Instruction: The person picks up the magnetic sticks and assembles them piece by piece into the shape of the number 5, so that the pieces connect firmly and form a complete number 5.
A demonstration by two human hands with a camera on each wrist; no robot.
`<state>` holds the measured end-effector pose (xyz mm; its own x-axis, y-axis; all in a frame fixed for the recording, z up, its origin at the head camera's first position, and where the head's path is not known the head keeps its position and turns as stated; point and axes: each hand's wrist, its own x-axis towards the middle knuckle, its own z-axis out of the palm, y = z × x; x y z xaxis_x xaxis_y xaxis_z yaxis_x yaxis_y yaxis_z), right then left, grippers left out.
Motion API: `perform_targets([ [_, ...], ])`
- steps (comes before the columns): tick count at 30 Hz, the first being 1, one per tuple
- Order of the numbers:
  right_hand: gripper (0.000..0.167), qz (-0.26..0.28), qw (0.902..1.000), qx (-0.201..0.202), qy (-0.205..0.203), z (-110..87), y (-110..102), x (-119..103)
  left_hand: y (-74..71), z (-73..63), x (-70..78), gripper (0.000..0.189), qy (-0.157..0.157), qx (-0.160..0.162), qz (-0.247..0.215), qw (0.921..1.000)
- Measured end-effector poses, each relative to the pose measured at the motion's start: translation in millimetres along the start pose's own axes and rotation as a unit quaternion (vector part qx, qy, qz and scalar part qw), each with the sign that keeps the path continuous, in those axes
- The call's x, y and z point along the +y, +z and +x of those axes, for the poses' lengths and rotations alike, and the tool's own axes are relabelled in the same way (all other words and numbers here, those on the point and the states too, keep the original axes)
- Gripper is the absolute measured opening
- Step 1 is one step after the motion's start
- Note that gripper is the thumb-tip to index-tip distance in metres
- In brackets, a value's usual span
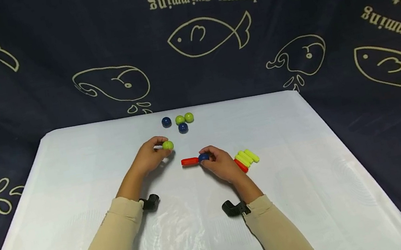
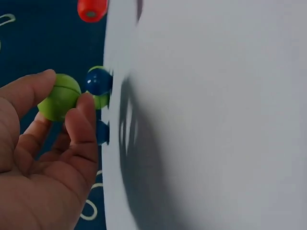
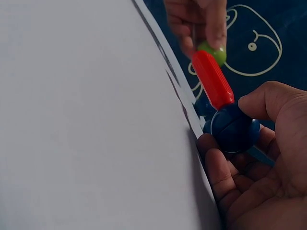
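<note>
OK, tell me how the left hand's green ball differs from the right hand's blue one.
The green ball is bright lime; the blue ball is dark navy. The green ball touches no stick; the blue ball meets the end of a red stick. Both are round with a line across, one in the left hand, one in the right hand.

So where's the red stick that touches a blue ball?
In the head view, the red stick is between the left hand and the right hand, its right end against the blue ball the right hand pinches.
</note>
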<state>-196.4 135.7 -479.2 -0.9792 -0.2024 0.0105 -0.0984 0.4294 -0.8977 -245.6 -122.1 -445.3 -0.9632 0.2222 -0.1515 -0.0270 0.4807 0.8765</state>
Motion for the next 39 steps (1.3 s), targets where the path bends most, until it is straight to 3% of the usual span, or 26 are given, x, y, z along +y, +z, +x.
perform_targets([
  [9, 0.028, 0.003, 1.0, 0.002, -0.007, 1.2, 0.9, 1.6, 11.2, -31.4, -6.5, 0.041, -0.005, -0.024, -0.052, 0.9983],
  [14, 0.028, 0.004, 0.9999, 0.001, -0.01, 1.6, 1.3, 2.3, 17.7, -41.5, -9.9, 0.041, -0.005, -0.029, -0.062, 0.9977],
  [19, 0.029, 0.007, 0.9999, 0.001, -0.013, 2.3, 1.3, 3.4, 24.8, -44.0, -20.4, 0.041, 0.0, -0.027, -0.066, 0.9975],
  [23, 0.029, 0.01, 0.9999, 0.0, -0.013, 1.8, 1.6, 3.1, 29.7, -44.9, -25.4, 0.041, 0.006, -0.002, -0.074, 0.9972],
  [31, 0.031, 0.014, 0.9998, 0.003, -0.009, 1.5, 2.0, 2.5, 36.5, -47.0, -22.6, 0.043, 0.023, 0.03, -0.059, 0.9976],
  [39, 0.027, 0.002, 0.9999, 0.001, -0.016, 0.8, 1.6, 4.3, 39.0, -48.8, -22.1, 0.041, 0.031, 0.037, -0.043, 0.9979],
])
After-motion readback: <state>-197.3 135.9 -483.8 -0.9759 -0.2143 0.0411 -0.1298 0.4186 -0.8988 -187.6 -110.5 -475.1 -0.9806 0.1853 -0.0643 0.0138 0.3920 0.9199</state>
